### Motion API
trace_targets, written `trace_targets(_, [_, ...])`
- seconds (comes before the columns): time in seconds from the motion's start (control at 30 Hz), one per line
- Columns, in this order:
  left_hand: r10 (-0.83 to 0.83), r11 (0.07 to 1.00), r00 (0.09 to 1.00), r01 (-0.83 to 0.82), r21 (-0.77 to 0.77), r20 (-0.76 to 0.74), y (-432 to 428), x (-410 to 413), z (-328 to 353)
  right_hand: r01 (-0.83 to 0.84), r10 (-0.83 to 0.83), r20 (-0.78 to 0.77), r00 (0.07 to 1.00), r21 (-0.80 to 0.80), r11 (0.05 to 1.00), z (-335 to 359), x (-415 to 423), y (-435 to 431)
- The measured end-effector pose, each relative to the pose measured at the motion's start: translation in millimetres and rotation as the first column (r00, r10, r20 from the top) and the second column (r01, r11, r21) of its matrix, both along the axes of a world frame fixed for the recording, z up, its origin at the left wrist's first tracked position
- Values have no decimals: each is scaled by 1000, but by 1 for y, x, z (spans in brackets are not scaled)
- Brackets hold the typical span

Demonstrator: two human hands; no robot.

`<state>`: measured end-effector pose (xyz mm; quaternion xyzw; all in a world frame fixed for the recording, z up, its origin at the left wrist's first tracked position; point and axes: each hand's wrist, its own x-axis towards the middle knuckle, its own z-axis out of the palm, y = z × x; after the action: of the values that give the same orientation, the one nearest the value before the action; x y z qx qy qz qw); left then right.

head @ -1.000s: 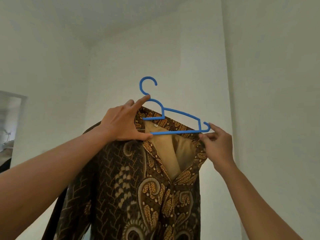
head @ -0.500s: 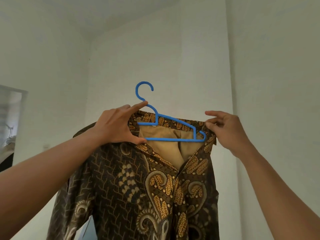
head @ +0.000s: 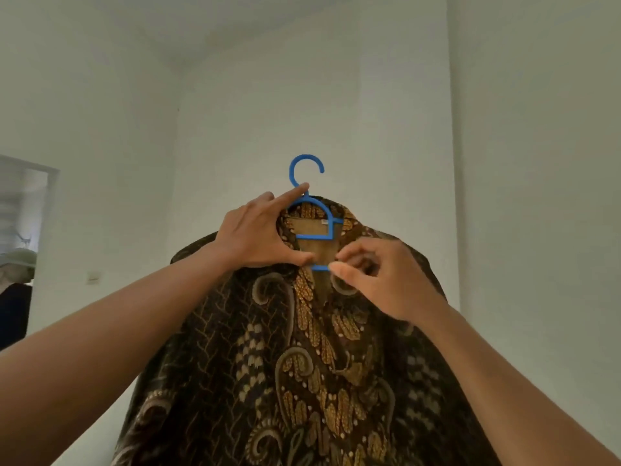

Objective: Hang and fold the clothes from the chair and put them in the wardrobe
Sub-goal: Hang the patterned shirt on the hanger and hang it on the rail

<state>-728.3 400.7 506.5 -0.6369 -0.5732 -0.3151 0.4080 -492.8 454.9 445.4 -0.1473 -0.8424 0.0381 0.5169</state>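
Against wall point(head: 302, 112): left hand point(head: 255, 235) grips hanger point(head: 331, 227), hook point(head: 292, 166) up; right hand point(head: 386, 280) pinches down-hanging shirt point(head: 302, 364).

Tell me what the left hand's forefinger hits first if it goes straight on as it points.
The neck of the blue hanger, under its hook: the forefinger tip of the left hand seems to touch it, though depth is unclear.

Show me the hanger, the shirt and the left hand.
hanger point(head: 314, 236): head view, on its cross bar.
shirt point(head: 302, 381): head view, on the patterned front.
left hand point(head: 255, 233): head view, on its back.
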Motion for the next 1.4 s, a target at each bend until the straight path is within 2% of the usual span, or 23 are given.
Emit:
trace_targets(0.07, [-39,999,999,39,13,24,3,2,-4,103,-76,-180,981,146,984,11,5,2])
trace_targets(0.1, [-51,998,998,51,25,26,4,3,-6,189,-152,-176,973,222,957,17,5,3])
trace_targets(0.17, [-61,997,998,59,45,27,8,10,-9,297,-303,-37,952,343,891,25,2,7])
trace_targets(0.23, [-65,997,998,64,44,23,10,18,-12,344,-434,119,893,440,830,29,-3,9])
trace_targets(0.3, [-85,996,996,84,29,35,12,28,-13,394,-541,184,821,503,769,29,-9,10])
trace_targets(0.4, [-96,995,991,95,16,88,15,42,-14,465,-622,181,762,515,720,29,-15,13])
trace_targets(0.53, [-215,975,957,198,103,197,16,45,-16,546,-689,193,699,478,688,30,-8,20])
trace_targets(0.63, [5,987,998,-15,158,62,14,42,-16,599,-746,213,630,478,642,27,-1,26])
trace_targets(0.67, [61,986,995,-73,152,77,12,39,-15,617,-764,231,602,472,629,25,1,27])
trace_targets(0.73, [75,993,978,-91,78,193,9,34,-15,653,-793,254,553,459,602,22,4,31])
trace_targets(0.8, [-14,999,956,22,-25,293,8,36,-20,670,-806,255,534,454,588,20,4,34])
trace_targets(0.9, [-176,945,917,259,-199,358,6,60,-38,671,-798,248,549,438,598,19,0,35])
trace_targets(0.97, [-277,861,819,443,-248,503,3,75,-46,663,-790,237,565,439,606,18,-1,36])
trace_targets(1.03, [-347,787,699,580,-212,626,-1,80,-48,653,-767,251,591,409,637,18,3,36])
trace_targets(1.07, [-376,824,734,544,-159,566,-3,80,-47,648,-753,261,605,389,655,18,6,37])
trace_targets(1.1, [-372,893,829,442,-81,418,-3,76,-46,641,-740,266,618,374,670,19,9,36])
trace_targets(1.13, [-304,952,932,306,23,196,-1,70,-45,632,-727,269,631,366,683,20,12,35])
trace_targets(1.17, [-181,977,983,184,107,-33,1,64,-44,618,-713,269,648,361,698,21,15,33])
trace_targets(1.2, [-86,987,978,110,119,-192,2,59,-43,600,-693,270,668,355,717,22,16,31])
trace_targets(1.23, [-45,996,959,64,62,-280,4,54,-41,578,-669,273,691,346,739,23,18,29])
trace_targets(1.33, [-59,990,952,16,-143,-301,11,48,-37,510,-600,276,751,335,792,28,23,25])
trace_targets(1.4, [-31,993,954,-4,-115,-298,11,48,-37,473,-568,275,776,342,812,30,27,25])
